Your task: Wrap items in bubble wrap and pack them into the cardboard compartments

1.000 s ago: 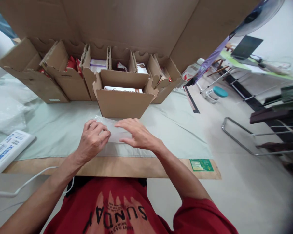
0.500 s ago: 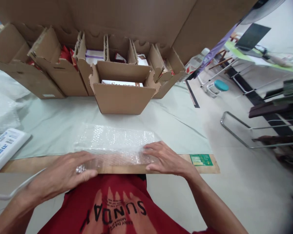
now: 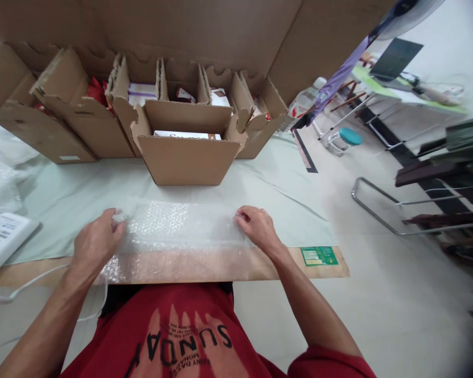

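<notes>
Directly in front of the open cardboard box (image 3: 185,157), on the side nearest the person, a bubble wrap sheet (image 3: 181,233) lies spread flat across the pale green cloth (image 3: 71,194), its near strip reaching over the bare wooden table edge (image 3: 268,265). The left hand (image 3: 94,244) sits at the sheet's end left of the box, fingers curled narrow around that edge and apparently pinching it. The right hand (image 3: 258,228) sits at the opposite end, right of the box, with its fingers bent and their tips pressing down on the film; whether it grips the film cannot be told. With one hand at each end, the light sheet is likely drawn taut and flat rather than left to curl. A white printed carton (image 3: 185,135) lies inside the box, and behind the box stands a row of cardboard bins (image 3: 74,121). A white device (image 3: 2,244) rests well to the box's left.
</notes>
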Action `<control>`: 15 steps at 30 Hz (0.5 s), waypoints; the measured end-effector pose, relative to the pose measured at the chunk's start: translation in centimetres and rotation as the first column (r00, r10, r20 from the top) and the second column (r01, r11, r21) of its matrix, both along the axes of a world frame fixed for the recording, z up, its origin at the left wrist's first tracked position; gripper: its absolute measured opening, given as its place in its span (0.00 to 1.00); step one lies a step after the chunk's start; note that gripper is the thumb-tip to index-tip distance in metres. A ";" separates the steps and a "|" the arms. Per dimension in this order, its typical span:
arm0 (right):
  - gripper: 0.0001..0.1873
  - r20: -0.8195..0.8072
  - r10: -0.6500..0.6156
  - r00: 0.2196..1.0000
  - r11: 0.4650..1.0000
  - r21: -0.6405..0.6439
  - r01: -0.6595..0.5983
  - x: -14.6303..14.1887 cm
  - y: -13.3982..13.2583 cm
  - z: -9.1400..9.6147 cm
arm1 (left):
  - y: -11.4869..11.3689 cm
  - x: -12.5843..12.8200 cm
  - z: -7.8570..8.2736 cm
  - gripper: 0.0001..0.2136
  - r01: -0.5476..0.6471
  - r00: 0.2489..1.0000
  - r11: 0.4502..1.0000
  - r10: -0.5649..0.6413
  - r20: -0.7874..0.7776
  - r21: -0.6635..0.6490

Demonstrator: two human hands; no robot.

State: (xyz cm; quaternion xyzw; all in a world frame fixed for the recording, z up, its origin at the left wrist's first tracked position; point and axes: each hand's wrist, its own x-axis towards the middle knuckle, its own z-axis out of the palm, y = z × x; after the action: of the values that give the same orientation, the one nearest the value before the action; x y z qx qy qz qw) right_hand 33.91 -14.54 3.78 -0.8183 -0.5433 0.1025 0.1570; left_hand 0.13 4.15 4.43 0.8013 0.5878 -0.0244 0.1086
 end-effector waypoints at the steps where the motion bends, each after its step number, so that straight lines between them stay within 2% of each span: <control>1: 0.06 0.068 -0.015 0.998 0.998 0.061 0.011 0.2 0.7 0.3 | -0.1 0.3 0.3 0.22 -0.035 0.999 0.999 0.035 0.010 0.029; 3: 0.07 0.182 -0.043 0.982 0.992 0.121 0.021 0.7 2.6 0.6 | 0.2 1.2 0.8 0.24 -0.070 0.997 0.993 0.068 0.029 0.090; 6: 0.07 0.260 -0.048 0.964 0.997 0.072 0.030 1.4 5.6 0.4 | 1.1 2.5 0.7 0.25 -0.056 0.997 0.991 0.049 0.056 0.119; 8: 0.10 0.271 -0.052 0.961 0.998 0.036 0.043 1.6 6.5 -0.2 | 1.7 2.8 0.4 0.26 -0.030 0.997 0.991 0.022 0.069 0.128; 12: 0.21 0.294 -0.132 0.947 0.989 0.099 0.107 1.1 4.8 -1.0 | 1.0 2.5 -0.4 0.28 -0.021 0.990 0.956 -0.021 0.141 0.293; 14: 0.22 0.290 -0.120 0.949 0.985 0.151 0.079 -0.3 3.8 -0.9 | -0.3 3.1 -1.1 0.28 0.011 0.975 0.933 -0.089 0.202 0.359; 15: 0.22 0.281 -0.077 0.957 0.987 0.159 0.033 -1.4 3.6 -0.9 | -1.1 3.6 -1.6 0.27 0.064 0.964 0.927 -0.153 0.219 0.369</control>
State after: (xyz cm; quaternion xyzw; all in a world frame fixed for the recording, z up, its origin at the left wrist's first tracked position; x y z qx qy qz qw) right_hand 32.52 -10.89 2.90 -0.8249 -0.5435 -0.0631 0.1420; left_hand 3.78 3.10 2.79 0.8360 0.5189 0.1758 0.0305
